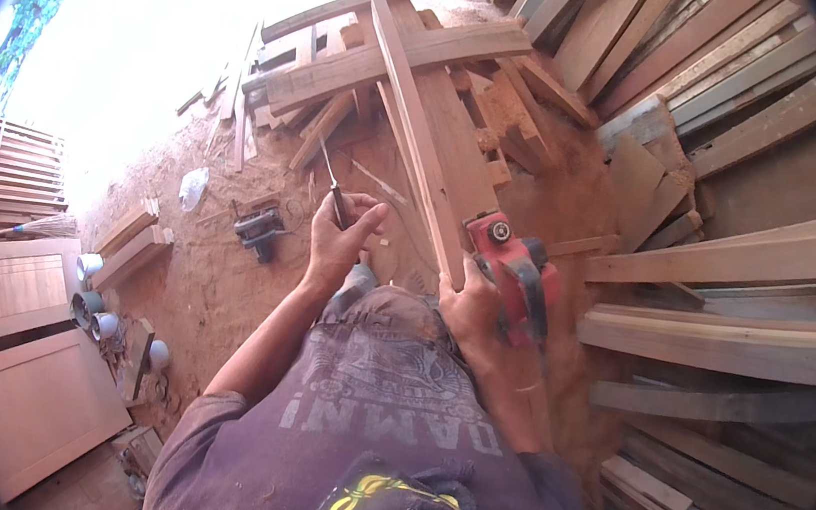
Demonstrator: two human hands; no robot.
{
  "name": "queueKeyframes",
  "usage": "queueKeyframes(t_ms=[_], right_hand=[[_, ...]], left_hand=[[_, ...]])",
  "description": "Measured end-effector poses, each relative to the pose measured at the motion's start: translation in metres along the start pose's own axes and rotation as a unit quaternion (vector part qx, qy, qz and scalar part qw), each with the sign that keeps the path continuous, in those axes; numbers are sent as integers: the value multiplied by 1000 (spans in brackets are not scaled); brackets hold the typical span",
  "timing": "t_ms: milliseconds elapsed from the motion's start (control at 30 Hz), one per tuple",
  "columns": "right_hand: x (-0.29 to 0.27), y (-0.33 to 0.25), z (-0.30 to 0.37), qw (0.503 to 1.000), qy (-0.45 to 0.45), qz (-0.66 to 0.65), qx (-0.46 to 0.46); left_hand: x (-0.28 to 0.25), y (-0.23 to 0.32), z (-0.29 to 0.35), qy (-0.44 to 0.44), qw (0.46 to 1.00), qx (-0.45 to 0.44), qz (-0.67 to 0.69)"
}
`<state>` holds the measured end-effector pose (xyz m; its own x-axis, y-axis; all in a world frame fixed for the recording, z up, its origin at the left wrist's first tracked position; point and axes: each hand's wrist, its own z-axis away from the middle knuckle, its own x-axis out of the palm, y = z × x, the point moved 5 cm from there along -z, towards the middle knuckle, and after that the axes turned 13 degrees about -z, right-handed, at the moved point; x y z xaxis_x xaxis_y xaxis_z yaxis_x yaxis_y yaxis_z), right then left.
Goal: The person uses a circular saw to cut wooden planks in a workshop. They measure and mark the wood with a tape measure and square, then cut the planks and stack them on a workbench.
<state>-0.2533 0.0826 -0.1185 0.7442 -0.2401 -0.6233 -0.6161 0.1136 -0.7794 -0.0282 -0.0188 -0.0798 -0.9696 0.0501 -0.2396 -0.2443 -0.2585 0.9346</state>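
Left hand [337,245] grips a slim tool [337,205], right hand [471,308] clasps a strip [409,109] by the surface's [453,154] near end, seemingly steadying it, next needing a firm hold

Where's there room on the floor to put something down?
Dusty brown floor shows bare between the stacked pale wooden blocks and the bare left forearm. A narrower gap separates the left hand from the long thin wooden strip. It's crowded rightward with long brown planks, and ahead with loose wooden scraps.
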Motion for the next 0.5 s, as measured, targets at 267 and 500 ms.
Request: queueKeyframes(t_ms=[267, 500], right_hand=[[0, 3, 1, 1000, -4, 5, 15], [-92, -39, 3, 984, 138, 113, -12]], left_hand=[[75, -55, -40, -92, 991, -92, -22], [99, -49, -60, -75, 996, -47, 3]])
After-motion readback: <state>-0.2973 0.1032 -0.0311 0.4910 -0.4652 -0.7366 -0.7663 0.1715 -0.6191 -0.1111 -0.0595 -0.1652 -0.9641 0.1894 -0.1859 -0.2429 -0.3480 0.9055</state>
